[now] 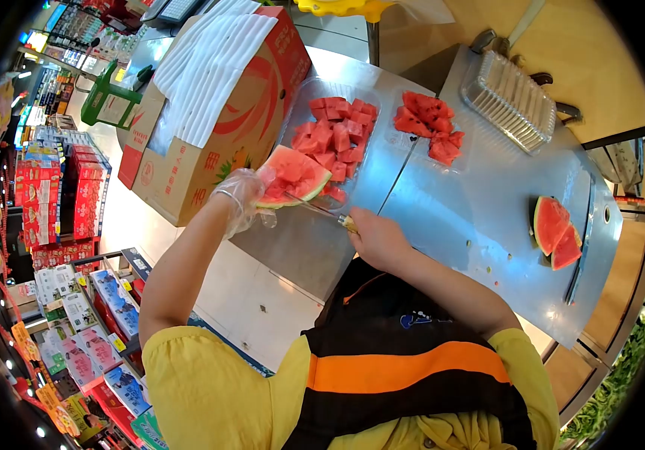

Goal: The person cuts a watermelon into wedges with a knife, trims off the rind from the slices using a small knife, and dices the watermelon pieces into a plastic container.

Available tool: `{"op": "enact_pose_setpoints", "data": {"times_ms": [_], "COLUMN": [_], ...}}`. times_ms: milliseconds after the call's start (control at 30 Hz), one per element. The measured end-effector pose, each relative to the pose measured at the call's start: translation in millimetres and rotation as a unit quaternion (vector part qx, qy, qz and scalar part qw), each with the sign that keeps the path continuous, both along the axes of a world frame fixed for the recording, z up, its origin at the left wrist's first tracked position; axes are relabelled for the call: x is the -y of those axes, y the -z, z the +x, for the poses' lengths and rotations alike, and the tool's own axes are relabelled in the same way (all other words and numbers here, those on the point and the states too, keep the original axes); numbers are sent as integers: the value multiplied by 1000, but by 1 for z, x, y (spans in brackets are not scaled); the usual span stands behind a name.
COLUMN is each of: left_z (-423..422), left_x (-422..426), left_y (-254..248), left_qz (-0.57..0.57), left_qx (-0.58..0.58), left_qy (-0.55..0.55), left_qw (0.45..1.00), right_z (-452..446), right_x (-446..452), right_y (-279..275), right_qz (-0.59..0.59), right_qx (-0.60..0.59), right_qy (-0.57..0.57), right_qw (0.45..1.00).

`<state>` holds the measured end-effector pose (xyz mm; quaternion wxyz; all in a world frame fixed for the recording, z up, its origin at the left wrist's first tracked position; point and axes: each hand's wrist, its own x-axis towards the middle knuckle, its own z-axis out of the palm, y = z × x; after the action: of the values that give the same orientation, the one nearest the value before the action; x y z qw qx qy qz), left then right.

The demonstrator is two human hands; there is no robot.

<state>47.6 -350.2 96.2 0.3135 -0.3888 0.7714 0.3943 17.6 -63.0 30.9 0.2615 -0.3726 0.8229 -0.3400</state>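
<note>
My left hand [241, 193], in a clear plastic glove, is closed around one end of a watermelon wedge [294, 171] with green rind. The wedge is held over the near left edge of a clear plastic tray [371, 166] filled with red watermelon cubes [337, 137]. In my right hand [377, 238] is the wooden handle of a knife [348, 223]. Its thin blade points left and meets the wedge near the rind; how deep it reaches is hidden. To the right, a second clear tray [463, 161] holds watermelon chunks [426, 116].
A cardboard box [251, 112] topped with white absorbent pads [210, 60] stands left of the tray. Stacked clear containers [510, 101] sit at the back right, near knife handles [568, 111]. Two watermelon slices [556, 231] lie on the metal table [457, 217] at right.
</note>
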Motion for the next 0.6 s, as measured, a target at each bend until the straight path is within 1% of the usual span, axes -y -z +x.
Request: {"op": "enact_pose_setpoints", "data": {"times_ms": [33,67,100,167,200,267,300,367,400,467,500,567,600], "left_z": [1,4,3,3,5,10,9,5,8,14,16,17,17], "left_x": [4,10,7,1,3,10,4,-13,-10,0,2,5,5], "left_y": [15,26,23,13,17,28,20,-5,1,19,21,25,25], "left_qz": [27,43,56,30,31,53,54,72,74,117,119,179,180], "left_qx": [4,7,8,-3,-3,-37,-36,-17,-17,-84,-83,-125,-125], "left_qy": [-95,-141,-188,-172,-172,-184,-183,-238,-237,-218,-217,-216,-216], "left_qw": [995,989,980,985,985,981,981,968,969,965,965,952,951], "right_z": [3,5,6,8,9,11,12,12,12,11,10,7,6], "right_x": [0,0,1,1,1,1,1,2,2,1,2,4,5], "right_y": [1,2,3,6,6,4,5,8,13,22,23,25,25], "right_qz": [2,4,6,-6,-6,0,1,-20,-19,-8,-6,24,25], "right_qx": [2,3,2,-8,-9,-70,-69,-135,-135,-188,-187,-200,-200], "right_qy": [2,4,4,9,9,-2,-1,-11,-10,-29,-29,-10,-10], "right_qw": [1000,1000,1000,1000,1000,998,998,991,991,982,982,980,980]}}
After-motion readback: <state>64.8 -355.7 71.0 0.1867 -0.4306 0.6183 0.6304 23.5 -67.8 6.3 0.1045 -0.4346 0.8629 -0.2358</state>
